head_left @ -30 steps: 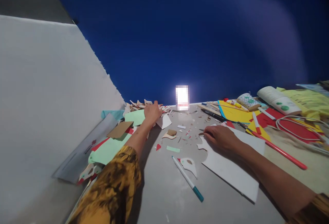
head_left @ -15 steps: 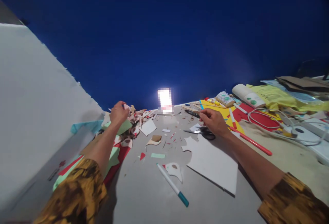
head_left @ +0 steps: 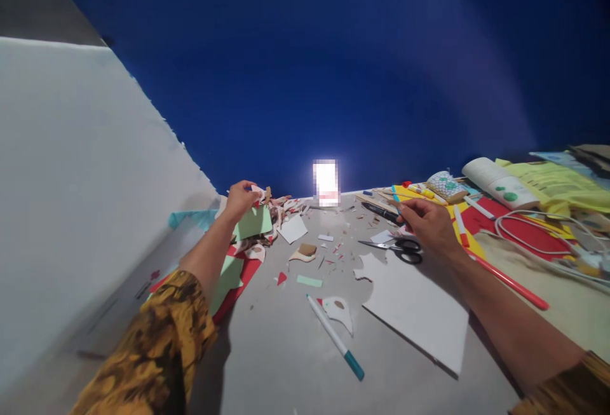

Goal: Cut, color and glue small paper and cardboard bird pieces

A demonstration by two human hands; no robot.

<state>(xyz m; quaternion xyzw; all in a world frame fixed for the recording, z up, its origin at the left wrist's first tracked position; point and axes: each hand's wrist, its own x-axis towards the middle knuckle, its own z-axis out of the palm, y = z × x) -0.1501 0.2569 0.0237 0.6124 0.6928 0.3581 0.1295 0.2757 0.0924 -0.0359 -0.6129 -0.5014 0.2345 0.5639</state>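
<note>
My left hand point(head_left: 242, 197) is raised over a heap of paper cut-outs point(head_left: 274, 208) at the far left of the grey table point(head_left: 286, 364). Its fingers pinch a small white and pink cut-out point(head_left: 258, 192). My right hand point(head_left: 427, 224) hovers just above black-handled scissors point(head_left: 399, 248), fingers pinched on a thin brown stick point(head_left: 393, 202). A white card sheet with a cut edge point(head_left: 419, 313) lies under my right forearm. In front of me lie a teal-capped pen point(head_left: 336, 339) and a white cut-out with red and brown patches point(head_left: 337, 310).
A large white board point(head_left: 71, 180) leans at the left against a blue backdrop point(head_left: 333, 72). Green paper point(head_left: 252, 221) and red paper lie by the heap. At the right are yellow and red sheets, markers, a long red pencil point(head_left: 505, 281), a white cable point(head_left: 524, 237) and a rolled booklet point(head_left: 498, 185).
My left hand lifted off the heap with a small cut-out pinched in it. My right hand rose from the white sheet toward the far side, uncovering the scissors.
</note>
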